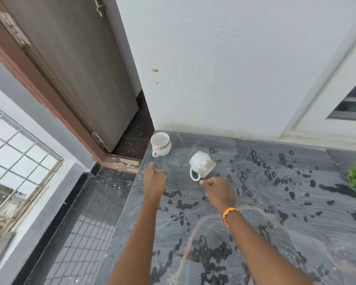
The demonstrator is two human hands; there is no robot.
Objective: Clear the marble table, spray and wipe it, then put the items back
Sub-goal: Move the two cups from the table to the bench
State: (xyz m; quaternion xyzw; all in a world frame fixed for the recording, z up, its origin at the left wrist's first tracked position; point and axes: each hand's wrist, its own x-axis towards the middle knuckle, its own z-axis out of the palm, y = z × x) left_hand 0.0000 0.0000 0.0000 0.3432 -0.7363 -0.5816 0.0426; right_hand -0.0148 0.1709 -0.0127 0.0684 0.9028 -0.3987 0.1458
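Right hand [218, 190] pinches cup [202, 164] (tilted).

Soft, even daylight, brightest through the window grille [19, 153] at left. Faint shadows only. Pale sheen on the wet marble table [275, 202]. Motion blur on the right hand [219, 192]. Wide-angle bending toward frame edges.

On the marble table [255, 233], one cup [160, 144] stands at the far-left corner, another cup [201, 164] tilted just right.
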